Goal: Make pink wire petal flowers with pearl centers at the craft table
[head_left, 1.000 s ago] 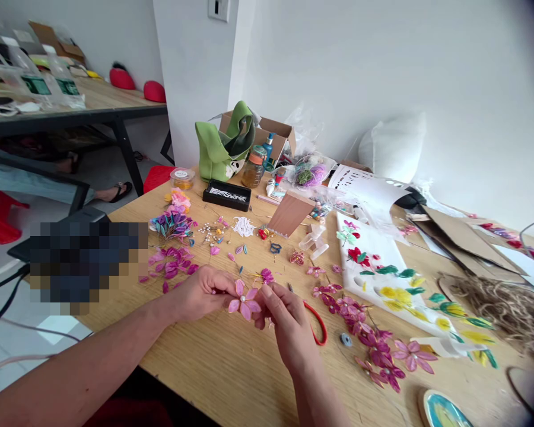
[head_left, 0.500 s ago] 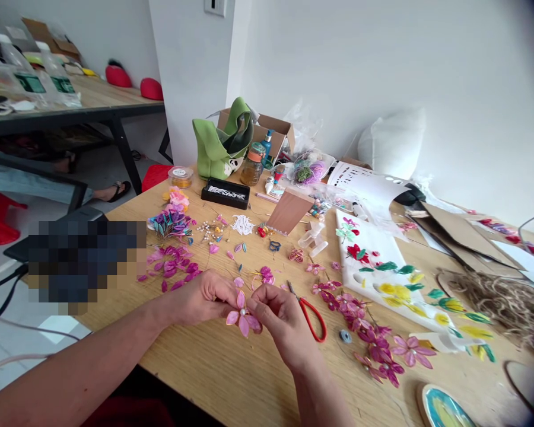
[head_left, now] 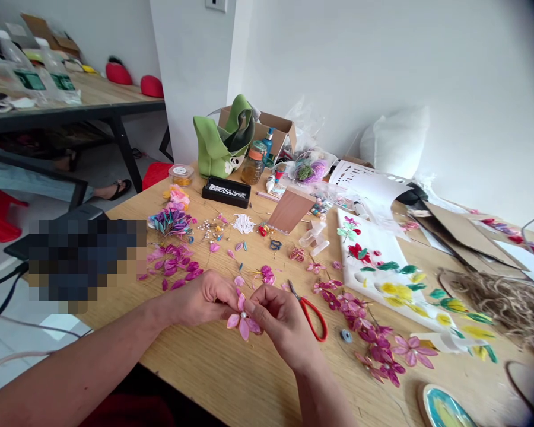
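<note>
Between my two hands is a pink flower (head_left: 242, 324) with several translucent petals, gold edges and a pearl bead at its centre. My left hand (head_left: 213, 298) pinches it from the left, its fingertips partly hidden behind the petals. My right hand (head_left: 278, 314) grips a petal at the flower's right side with thumb and forefinger. Just right of that hand lie red-handled scissors (head_left: 312, 317) on the table. Beyond my hands are a small magenta flower (head_left: 267, 274) and loose magenta petals (head_left: 173, 264).
Finished-looking pink flowers (head_left: 374, 338) and a small grey spool (head_left: 346, 335) lie to the right. Yellow and green petals rest on a white foam sheet (head_left: 349, 270). Further back stand a green bag (head_left: 211, 154), a jar (head_left: 253, 166) and a black tray (head_left: 226, 193).
The flower has turned and tilted slightly between my fingers, its petals shifting a little. Both hands stay in nearly the same place, still gripping it.
</note>
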Demonstrator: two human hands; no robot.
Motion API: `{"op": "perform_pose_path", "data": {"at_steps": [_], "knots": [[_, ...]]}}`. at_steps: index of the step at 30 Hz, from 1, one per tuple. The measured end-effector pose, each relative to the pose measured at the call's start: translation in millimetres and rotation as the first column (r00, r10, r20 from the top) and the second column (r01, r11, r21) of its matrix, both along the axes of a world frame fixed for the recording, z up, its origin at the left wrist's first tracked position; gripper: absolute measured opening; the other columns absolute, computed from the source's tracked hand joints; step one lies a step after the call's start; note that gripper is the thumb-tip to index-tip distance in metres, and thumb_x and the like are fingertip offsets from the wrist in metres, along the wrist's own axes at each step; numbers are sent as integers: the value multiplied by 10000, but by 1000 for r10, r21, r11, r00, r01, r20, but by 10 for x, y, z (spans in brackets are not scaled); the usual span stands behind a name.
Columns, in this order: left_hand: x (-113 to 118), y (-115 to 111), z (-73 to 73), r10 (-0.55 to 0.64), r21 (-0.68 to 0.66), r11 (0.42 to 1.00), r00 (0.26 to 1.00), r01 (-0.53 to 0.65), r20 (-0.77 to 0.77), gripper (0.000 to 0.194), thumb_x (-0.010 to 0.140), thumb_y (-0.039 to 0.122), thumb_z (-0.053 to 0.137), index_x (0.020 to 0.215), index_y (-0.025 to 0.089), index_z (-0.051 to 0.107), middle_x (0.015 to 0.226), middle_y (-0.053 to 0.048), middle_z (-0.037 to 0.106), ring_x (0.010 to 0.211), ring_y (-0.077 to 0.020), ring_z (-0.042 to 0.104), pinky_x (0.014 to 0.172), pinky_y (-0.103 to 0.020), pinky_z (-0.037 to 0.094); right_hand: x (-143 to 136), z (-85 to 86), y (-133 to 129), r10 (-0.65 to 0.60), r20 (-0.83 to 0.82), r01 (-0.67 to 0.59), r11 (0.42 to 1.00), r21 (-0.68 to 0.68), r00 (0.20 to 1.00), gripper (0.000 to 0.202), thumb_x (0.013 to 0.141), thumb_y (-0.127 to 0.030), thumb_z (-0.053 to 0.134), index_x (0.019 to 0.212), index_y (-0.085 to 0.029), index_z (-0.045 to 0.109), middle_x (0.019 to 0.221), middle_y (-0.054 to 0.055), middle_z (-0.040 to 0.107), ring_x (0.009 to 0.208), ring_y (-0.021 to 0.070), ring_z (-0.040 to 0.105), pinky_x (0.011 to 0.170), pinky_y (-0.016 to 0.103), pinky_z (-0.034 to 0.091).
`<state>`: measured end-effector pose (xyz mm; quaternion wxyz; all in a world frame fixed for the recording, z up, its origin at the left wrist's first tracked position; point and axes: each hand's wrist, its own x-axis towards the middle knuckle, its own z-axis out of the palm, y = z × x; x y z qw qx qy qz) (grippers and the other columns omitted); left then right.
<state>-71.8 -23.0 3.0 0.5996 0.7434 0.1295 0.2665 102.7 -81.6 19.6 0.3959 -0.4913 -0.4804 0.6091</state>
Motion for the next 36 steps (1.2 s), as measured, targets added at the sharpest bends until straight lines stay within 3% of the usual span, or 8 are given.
{"op": "perform_pose_path", "data": {"at_steps": [6, 16, 20, 26, 34, 36], "knots": [[-2, 6, -58, -1, 58, 998, 1000, 2, -9, 404, 899, 410, 539, 775, 98, 764, 704, -137, 718, 691, -170, 651, 688, -256, 510, 16, -18, -19, 26, 42, -26, 1000, -5, 999, 403, 734, -508, 721, 641, -161, 540, 502, -42, 510, 453, 72, 385, 444, 220, 256], [-23, -3, -104, -120, -141, 983, 992, 115, -26, 329, 878, 392, 585, 820, 129, 774, 789, -135, 740, 775, -200, 679, 747, -278, 517, 51, -5, 6, 87, -8, -87, 995, 55, 996, 335, 749, -470, 728, 719, -164, 594, 589, -18, 568, 533, 100, 468, 515, 235, 336], [-12, -5, -137, -161, -185, 971, 986, 150, -47, 296, 871, 351, 607, 774, 132, 782, 717, -117, 730, 690, -180, 672, 677, -248, 504, 47, -21, 0, 93, 7, -93, 992, 80, 996, 329, 732, -455, 746, 667, -165, 606, 610, -14, 565, 567, 103, 463, 549, 244, 343], [-4, -20, -126, -191, -230, 958, 978, 169, -78, 356, 868, 387, 600, 743, 110, 784, 680, -123, 712, 636, -171, 640, 612, -242, 481, 29, -31, -16, 139, 25, -139, 990, 9, 990, 367, 706, -478, 754, 646, -155, 589, 620, 6, 591, 573, 116, 489, 560, 258, 351], [-35, -41, -173, -220, -163, 966, 967, 198, -128, 422, 862, 460, 580, 677, 134, 775, 740, -119, 709, 686, -173, 631, 653, -251, 497, 17, -48, -38, 195, 99, -197, 980, 11, 976, 368, 729, -487, 728, 653, -160, 578, 624, 24, 603, 579, 133, 492, 556, 270, 339], [-27, -49, -154, -170, -136, 979, 979, 154, -114, 412, 852, 452, 598, 645, 140, 771, 707, -110, 710, 656, -166, 635, 625, -237, 497, 18, -47, -37, 203, 110, -206, 978, 15, 973, 365, 736, -484, 723, 652, -161, 576, 620, 22, 601, 576, 131, 488, 552, 268, 336]]}}
